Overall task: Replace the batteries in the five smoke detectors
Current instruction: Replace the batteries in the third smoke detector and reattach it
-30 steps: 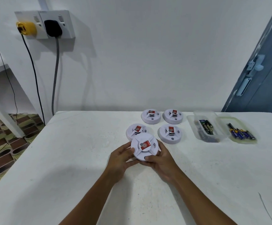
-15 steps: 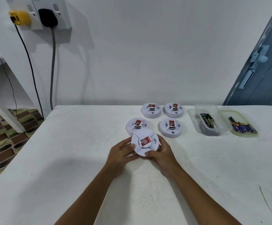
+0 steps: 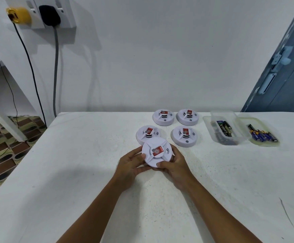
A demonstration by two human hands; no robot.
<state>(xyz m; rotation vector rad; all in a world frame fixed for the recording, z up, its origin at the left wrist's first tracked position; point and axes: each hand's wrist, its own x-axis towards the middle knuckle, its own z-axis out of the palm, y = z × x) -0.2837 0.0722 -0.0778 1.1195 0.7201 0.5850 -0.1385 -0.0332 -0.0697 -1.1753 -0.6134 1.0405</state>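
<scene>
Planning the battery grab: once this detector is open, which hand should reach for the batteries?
Right hand: the battery containers sit on its side; left hand can steady the held detector.

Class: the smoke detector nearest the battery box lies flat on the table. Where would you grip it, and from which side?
Probably grip the smoke detector by its round outer rim, with a hand coming from above. It lies flat on the table, face up, with bare surface around it for fingers.

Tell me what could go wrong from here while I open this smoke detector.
The held detector, gripped by the left hand and right hand, hovers close over another detector; a slip could knock it. The box and lid both hold loose batteries, so old and new could get mixed.
</scene>
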